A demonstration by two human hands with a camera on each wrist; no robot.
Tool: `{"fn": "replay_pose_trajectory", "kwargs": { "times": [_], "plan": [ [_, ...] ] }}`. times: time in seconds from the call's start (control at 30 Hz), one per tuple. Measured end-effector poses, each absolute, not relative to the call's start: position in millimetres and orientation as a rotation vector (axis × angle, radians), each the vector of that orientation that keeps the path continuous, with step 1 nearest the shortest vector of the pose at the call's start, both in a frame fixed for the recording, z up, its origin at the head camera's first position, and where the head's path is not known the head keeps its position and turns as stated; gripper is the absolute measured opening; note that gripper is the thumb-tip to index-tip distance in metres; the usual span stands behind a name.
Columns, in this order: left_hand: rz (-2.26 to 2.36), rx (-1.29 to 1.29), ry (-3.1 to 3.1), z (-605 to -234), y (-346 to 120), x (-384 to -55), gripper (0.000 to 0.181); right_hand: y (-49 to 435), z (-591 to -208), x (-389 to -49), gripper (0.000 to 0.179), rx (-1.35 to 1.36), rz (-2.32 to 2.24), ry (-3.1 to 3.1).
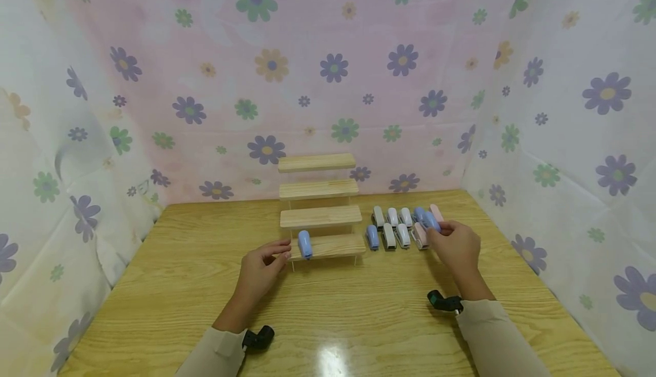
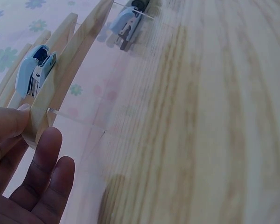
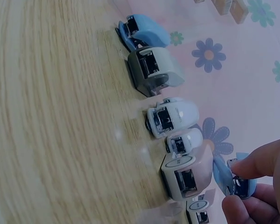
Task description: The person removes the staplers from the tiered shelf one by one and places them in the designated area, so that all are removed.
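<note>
A blue mini stapler [image 1: 431, 221] is pinched between the thumb and fingers of my right hand [image 1: 458, 248], lifted over the right end of the stapler rows. My left hand [image 1: 261, 271] grips the left end of the lowest step of a wooden tiered shelf [image 1: 335, 246], its thumb against the board in the left wrist view. Another blue stapler [image 1: 304, 244] rests on that step, near the hand. On the table, below the right hand in the head view, stand a pink stapler [image 1: 420, 236], a white stapler [image 1: 403, 235] and a grey stapler [image 1: 389, 236].
Two rows of small staplers stand right of the shelf, with a blue stapler [image 1: 372, 237] nearest it. The shelf's upper steps [image 1: 318, 162] bear nothing. A flowered cloth [image 1: 307, 92] hangs behind and along both sides of the wooden table [image 1: 359, 320].
</note>
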State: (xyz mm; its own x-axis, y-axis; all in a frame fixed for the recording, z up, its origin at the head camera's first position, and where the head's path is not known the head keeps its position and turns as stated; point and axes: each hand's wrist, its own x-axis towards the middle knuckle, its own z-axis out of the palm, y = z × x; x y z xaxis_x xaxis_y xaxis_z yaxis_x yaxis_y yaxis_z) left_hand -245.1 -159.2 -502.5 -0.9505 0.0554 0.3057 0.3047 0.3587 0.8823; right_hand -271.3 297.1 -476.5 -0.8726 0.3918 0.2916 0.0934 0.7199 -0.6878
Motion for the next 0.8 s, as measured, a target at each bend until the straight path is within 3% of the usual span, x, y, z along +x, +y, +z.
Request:
{"fn": "replay_pose_trajectory", "kwargs": {
  "times": [0.33, 0.8],
  "plan": [
    [-1.644, -0.326, -2.387, -503.1, -159.2, -245.7, 0.017, 304.9, -480.6, -271.1, 0.049, -0.439, 0.985, -2.528],
    [-1.631, -0.340, -2.385, -503.6, -160.0, -245.5, 0.017, 310.4, -486.7, -273.1, 0.043, -0.500, 0.926, -2.640]
  ]
}}
